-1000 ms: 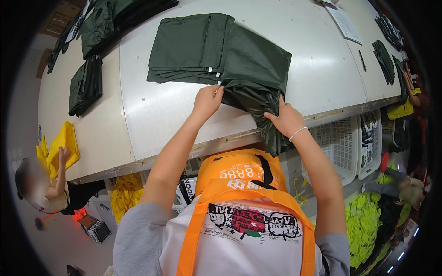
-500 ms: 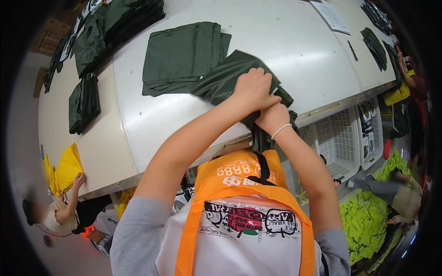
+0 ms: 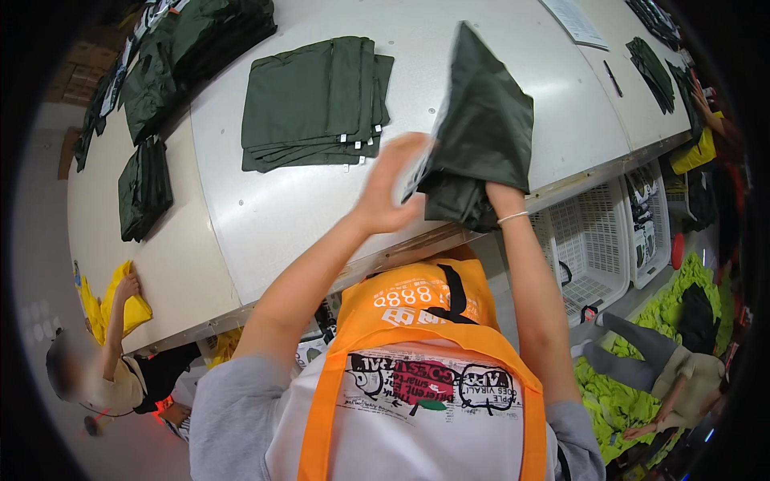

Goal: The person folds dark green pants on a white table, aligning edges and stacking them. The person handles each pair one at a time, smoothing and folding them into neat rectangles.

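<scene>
A dark green fabric piece (image 3: 485,120), folded to a pointed shape at its top, rises over the table's near edge. My right hand (image 3: 505,197) reaches into or under its lower end, where a bunched dark green fold (image 3: 457,204) hangs; the cloth hides my fingers. Just left of the piece, my left hand (image 3: 391,188) is open, thumb and fingers apart and slightly blurred, close to the cloth's pale edge. Farther left lies a stack of folded dark green pieces (image 3: 301,92) with small white tags along its near side.
More dark green bundles (image 3: 220,36) lie at the far left, with a smaller stack (image 3: 144,188) nearer. Paper sheets (image 3: 576,22) and a pen (image 3: 613,78) lie far right. White baskets (image 3: 589,248) stand below the table (image 3: 561,112). Other people work at both sides, among yellow and lime cloth.
My left hand has let go of the cloth and moved left, opening. The green piece has swung upright on the right. The tagged near edge of the stack is now uncovered.
</scene>
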A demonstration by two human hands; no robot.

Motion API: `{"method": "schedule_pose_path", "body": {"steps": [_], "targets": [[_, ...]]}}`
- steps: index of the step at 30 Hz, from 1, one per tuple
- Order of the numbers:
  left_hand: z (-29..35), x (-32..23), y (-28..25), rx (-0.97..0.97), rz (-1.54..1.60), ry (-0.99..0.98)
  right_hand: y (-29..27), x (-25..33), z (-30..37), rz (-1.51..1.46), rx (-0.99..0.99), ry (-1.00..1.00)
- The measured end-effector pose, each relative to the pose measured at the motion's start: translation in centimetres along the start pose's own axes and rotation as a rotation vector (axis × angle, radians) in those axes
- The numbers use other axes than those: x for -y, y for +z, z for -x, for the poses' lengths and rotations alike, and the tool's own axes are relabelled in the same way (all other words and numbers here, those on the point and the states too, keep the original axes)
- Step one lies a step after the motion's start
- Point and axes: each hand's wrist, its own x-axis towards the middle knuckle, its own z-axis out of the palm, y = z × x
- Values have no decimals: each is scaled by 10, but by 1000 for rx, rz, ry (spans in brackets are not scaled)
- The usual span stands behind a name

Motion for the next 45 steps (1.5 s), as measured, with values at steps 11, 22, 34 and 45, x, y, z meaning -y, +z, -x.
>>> {"method": "schedule_pose_path", "body": {"steps": [11,22,34,45], "targets": [[58,8,59,67,74,-546,-2,-6,-33,-25,28,95],[86,44,112,-515,1332,-1307,17,36,-37,560,508,38],[73,51,131,-404,1140,-1328,46,76,-52,577,480,-326],[60,22,84,311,888,-1433,72,6,-51,382,683,-145]]}}
